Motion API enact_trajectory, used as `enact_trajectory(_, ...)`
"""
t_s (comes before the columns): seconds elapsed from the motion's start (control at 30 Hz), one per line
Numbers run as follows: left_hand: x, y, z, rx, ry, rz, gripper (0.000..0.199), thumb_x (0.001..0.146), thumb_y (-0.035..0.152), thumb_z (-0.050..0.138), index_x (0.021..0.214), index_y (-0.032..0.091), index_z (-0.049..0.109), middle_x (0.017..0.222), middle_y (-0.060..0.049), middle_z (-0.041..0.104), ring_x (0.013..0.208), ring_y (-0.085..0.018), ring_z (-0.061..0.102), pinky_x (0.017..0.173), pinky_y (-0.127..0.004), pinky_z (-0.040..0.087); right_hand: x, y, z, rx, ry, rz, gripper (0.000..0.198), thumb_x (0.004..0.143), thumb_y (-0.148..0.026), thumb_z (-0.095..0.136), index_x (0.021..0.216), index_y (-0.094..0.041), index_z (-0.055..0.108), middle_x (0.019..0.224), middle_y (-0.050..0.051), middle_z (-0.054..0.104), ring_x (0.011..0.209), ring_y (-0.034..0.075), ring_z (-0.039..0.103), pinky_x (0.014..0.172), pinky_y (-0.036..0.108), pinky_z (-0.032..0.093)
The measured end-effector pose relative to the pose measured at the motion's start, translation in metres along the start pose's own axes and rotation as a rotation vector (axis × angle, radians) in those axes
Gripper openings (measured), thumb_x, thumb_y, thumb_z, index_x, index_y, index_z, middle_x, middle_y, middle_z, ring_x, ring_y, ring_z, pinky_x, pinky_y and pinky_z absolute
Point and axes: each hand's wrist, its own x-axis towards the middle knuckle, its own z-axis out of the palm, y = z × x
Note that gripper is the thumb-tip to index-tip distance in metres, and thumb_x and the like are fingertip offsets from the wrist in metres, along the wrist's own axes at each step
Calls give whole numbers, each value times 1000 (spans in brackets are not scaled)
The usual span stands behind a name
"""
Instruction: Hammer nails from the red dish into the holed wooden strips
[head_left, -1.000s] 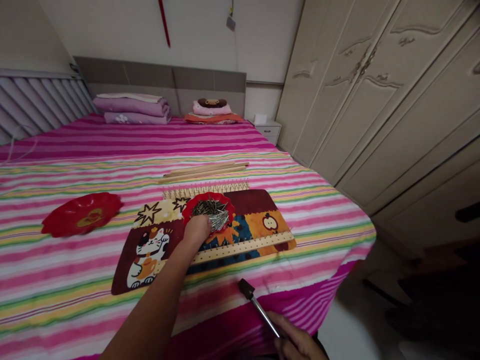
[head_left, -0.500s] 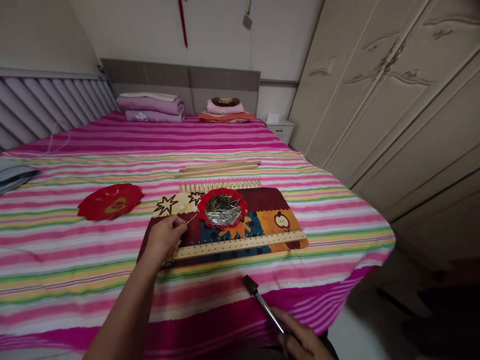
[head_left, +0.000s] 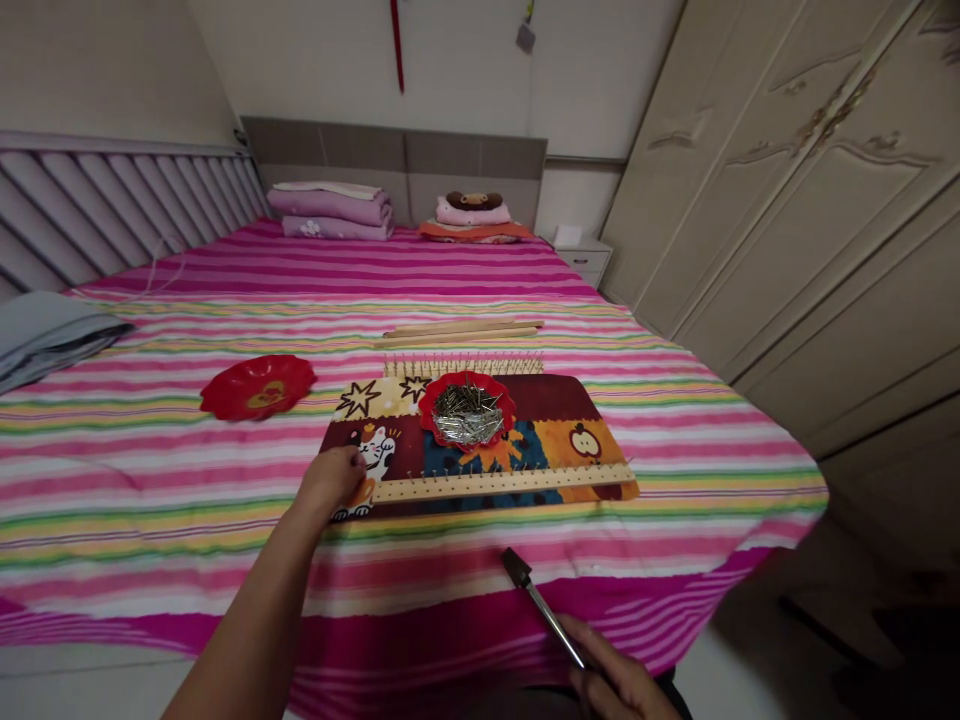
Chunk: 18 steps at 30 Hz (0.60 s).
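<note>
My left hand [head_left: 341,475] is closed in a pinch over the left part of a patterned mat [head_left: 551,400], by a cat drawing. A thin nail showed in its fingers half a second ago; now the fingertips mostly hide it. Just right of it lies a pale wooden strip [head_left: 480,486] with rows of holes and several nails standing along its far edge. Beyond the strip, a red scalloped dish [head_left: 427,412] holds a heap of loose nails [head_left: 469,412]. My right hand [head_left: 611,675] grips a hammer [head_left: 551,620] with a metal shaft, its dark head pointing toward the mat.
Behind the mat stands another strip with many upright nails [head_left: 465,364], with bare wooden sticks [head_left: 461,332] beyond. A red plate [head_left: 259,387] sits left on the striped bedspread [head_left: 150,480]. Folded grey cloth [head_left: 52,335] lies far left. The bed's edge drops off at right.
The view has swung slightly left, so things appear further right. My left hand has drawn back from the nail dish, lower and left over the mat. My right hand still holds the hammer.
</note>
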Motion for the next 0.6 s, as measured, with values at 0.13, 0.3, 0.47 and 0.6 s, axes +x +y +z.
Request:
enact_trajectory(0.13,7,6,-2,9,-16,61,5,61,15,56,60,19,57,72,-5,67,72,-18,60,60,-24,36,-1,-8,-2,-32,-6,13,54,84,-42,49,133,-18,50,137,8,51,128,25,42,107,36,28)
enact_trajectory(0.3,8,5,0,-37,-6,59,9,59,18,57,52,19,52,57,-3,60,62,-17,57,56,-25,35,-1,-10,-1,-37,-7,44,54,83,-39,50,131,-16,52,136,10,51,129,27,41,107,39,27)
enact_trajectory(0.47,-9,3,4,-632,39,17,12,61,29,56,66,19,52,53,1,57,47,-12,50,48,-23,37,0,-10,-2,-22,-14,22,53,84,-41,50,132,-18,51,135,9,53,128,27,42,107,39,28)
enact_trajectory(0.6,-26,8,12,-1207,-71,-8,34,50,37,66,75,16,56,53,2,58,42,-9,47,46,-23,39,0,-11,-1,-16,-3,27,52,85,-39,50,132,-19,50,134,7,54,128,25,42,106,36,29)
